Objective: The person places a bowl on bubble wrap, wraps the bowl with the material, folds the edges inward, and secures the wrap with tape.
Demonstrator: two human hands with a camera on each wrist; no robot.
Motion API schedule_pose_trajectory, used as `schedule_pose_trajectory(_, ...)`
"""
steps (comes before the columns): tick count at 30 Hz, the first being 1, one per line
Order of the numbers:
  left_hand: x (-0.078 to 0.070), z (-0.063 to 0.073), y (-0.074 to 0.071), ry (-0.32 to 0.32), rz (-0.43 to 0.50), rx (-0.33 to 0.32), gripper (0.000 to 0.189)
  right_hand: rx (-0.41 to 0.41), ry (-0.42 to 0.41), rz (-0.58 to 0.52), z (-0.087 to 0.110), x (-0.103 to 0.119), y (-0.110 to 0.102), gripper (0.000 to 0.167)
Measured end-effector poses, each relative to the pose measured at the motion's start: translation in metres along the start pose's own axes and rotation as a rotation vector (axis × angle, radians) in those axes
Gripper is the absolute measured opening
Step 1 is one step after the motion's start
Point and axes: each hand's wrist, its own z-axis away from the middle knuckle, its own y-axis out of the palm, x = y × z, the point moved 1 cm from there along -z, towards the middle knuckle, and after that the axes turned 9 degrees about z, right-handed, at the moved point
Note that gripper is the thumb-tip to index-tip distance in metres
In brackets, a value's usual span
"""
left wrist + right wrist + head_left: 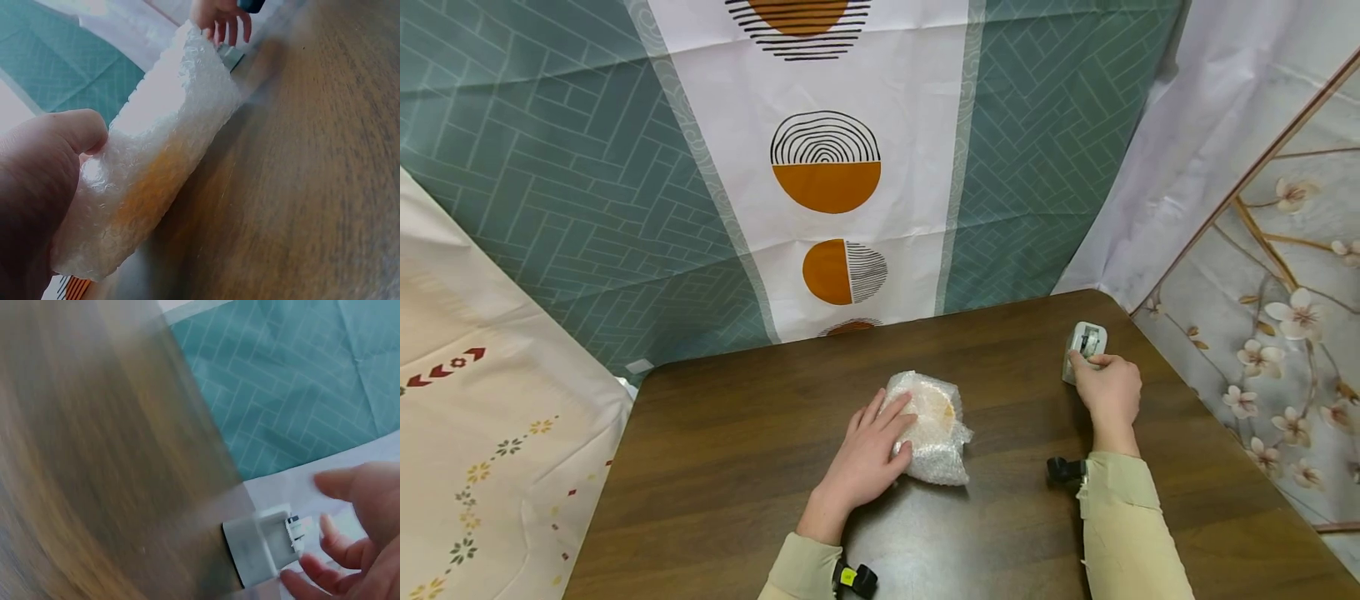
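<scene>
A package wrapped in bubble wrap (pixel 942 454) lies on the table, with something pale and orange showing through. My left hand (pixel 868 454) rests on its left part, fingers spread across the top and thumb at the near side. In the left wrist view the thumb touches the wrap (pixel 169 125), and the other fingers are mostly hidden. Far to the right, my right hand (pixel 1108 387) reaches over a small grey-white box-like thing (pixel 250 550) with a recess and a small fitting. Its fingertips are at the box's edge; the thumb stands apart in the right wrist view.
The brown wooden table (pixel 722 467) reaches back to a green and white patterned curtain (pixel 700 242). A flowered cloth (pixel 1285 367) hangs along the right side, a cream cloth (pixel 490 433) along the left. The box stands near the table's back right corner.
</scene>
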Motion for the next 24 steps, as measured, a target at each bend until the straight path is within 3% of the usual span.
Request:
schedule_pose_trajectory(3, 0.000, 0.001, 0.000, -0.003, 0.000, -0.005, 0.046, 0.012, 0.042, -0.143, 0.006, 0.001, 0.003, 0.076)
schedule_pose_trajectory(7, 0.000, 0.001, 0.000, -0.007, 0.007, -0.009, 0.045, -0.007, 0.096, -0.306, 0.012, 0.000, 0.008, 0.069)
schedule_pose_trajectory(19, -0.006, 0.003, -0.001, -0.049, -0.010, 0.006, 0.046, -0.026, 0.197, -0.404, 0.028, -0.001, 0.013, 0.061)
schedule_pose_trajectory(24, -0.007, 0.003, 0.000, -0.045, -0.024, 0.007, 0.047, -0.011, 0.238, -0.501, 0.033, -0.004, 0.014, 0.055)
